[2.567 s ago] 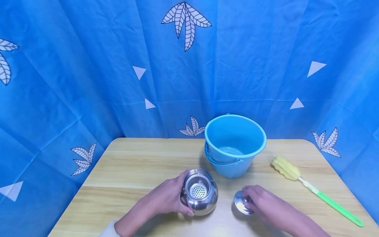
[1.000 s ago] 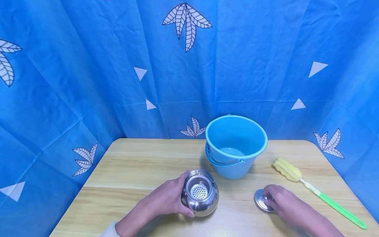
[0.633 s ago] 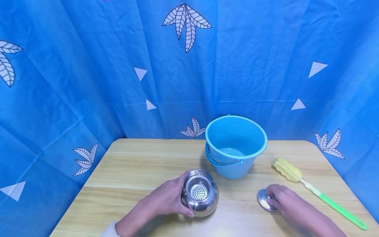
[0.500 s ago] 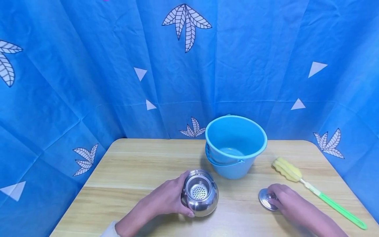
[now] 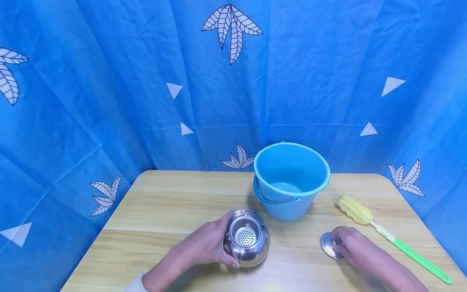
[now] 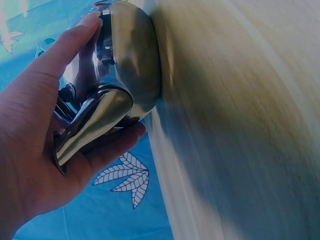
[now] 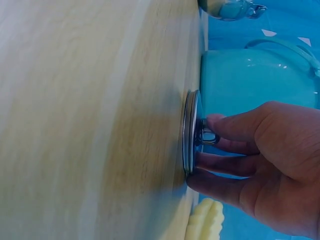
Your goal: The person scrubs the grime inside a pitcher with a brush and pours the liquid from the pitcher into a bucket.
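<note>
A round, shiny steel teapot (image 5: 252, 256) stands on the wooden table, its mouth uncovered and a perforated strainer (image 5: 245, 236) inside. My left hand (image 5: 206, 242) grips its left side, thumb toward the front. In the left wrist view the teapot's spout (image 6: 97, 120) points into the palm, with fingers on either side. To the right, my right hand (image 5: 355, 248) pinches the knob of the round steel lid (image 5: 326, 245). Seen from the right wrist, the lid (image 7: 191, 135) lies flat against the tabletop, with fingertips at the knob (image 7: 209, 136) and at the rim.
Behind the teapot and lid is a light blue bucket (image 5: 281, 209), its handle hanging down at the front. A sponge brush (image 5: 354, 209) with a green handle lies slantwise at the right. A blue patterned curtain (image 5: 310, 81) surrounds the table (image 5: 175, 198) at back and sides.
My right hand has carried the lid rightward, away from the teapot, mostly in the earlier frames, and slightly farther in the last half second. My left hand and the teapot have stayed put.
</note>
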A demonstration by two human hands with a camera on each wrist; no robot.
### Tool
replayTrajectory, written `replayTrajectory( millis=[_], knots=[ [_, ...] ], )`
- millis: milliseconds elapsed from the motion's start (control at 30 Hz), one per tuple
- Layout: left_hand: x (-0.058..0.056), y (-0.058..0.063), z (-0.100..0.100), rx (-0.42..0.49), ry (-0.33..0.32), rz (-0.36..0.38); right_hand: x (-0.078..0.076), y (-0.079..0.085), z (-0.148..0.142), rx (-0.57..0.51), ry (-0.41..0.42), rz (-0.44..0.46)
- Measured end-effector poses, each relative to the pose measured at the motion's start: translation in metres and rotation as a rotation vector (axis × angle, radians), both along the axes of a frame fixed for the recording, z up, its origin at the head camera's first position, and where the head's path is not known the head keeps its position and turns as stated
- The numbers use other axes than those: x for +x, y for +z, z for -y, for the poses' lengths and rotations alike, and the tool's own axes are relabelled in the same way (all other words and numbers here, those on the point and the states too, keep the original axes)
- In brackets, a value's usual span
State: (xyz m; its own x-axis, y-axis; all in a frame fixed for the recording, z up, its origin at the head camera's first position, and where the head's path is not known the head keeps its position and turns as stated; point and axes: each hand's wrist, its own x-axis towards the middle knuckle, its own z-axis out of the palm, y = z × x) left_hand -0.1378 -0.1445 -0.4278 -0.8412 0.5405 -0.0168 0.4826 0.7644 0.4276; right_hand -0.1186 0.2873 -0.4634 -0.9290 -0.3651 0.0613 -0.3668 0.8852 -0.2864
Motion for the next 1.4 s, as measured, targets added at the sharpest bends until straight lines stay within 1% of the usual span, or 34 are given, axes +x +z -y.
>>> replayTrajectory(
  millis=[133,333,667,867,967,1100,1200,1333,1400],
  knots=[
    [0.000,0.000,0.000,0.002,0.001,0.004,0.000,-0.001,0.000,0.006,0.010,-0.017],
    [-0.001,0.000,0.000,0.004,0.005,0.008,-0.001,0.000,0.000,-0.001,0.005,-0.005],
    [0.000,0.002,0.000,0.003,0.004,0.012,0.002,0.006,0.000,-0.003,0.014,-0.065],
    [-0.001,0.002,0.000,0.003,0.005,0.019,0.003,0.011,0.003,0.007,0.053,-0.167],
    [-0.001,0.002,0.000,0.005,0.005,0.028,0.005,0.015,0.007,0.018,0.056,-0.221],
    [-0.001,0.003,0.000,0.009,0.003,0.027,0.010,0.020,0.015,0.019,0.045,-0.248],
    [-0.001,0.002,0.000,0.012,0.002,0.025,0.011,0.022,0.020,0.016,0.086,-0.307],
    [-0.001,0.002,0.000,0.012,0.004,0.030,0.011,0.024,0.024,0.011,0.152,-0.412],
    [-0.001,0.002,0.000,0.011,0.005,0.032,0.011,0.025,0.026,0.007,0.165,-0.431]
  ],
)
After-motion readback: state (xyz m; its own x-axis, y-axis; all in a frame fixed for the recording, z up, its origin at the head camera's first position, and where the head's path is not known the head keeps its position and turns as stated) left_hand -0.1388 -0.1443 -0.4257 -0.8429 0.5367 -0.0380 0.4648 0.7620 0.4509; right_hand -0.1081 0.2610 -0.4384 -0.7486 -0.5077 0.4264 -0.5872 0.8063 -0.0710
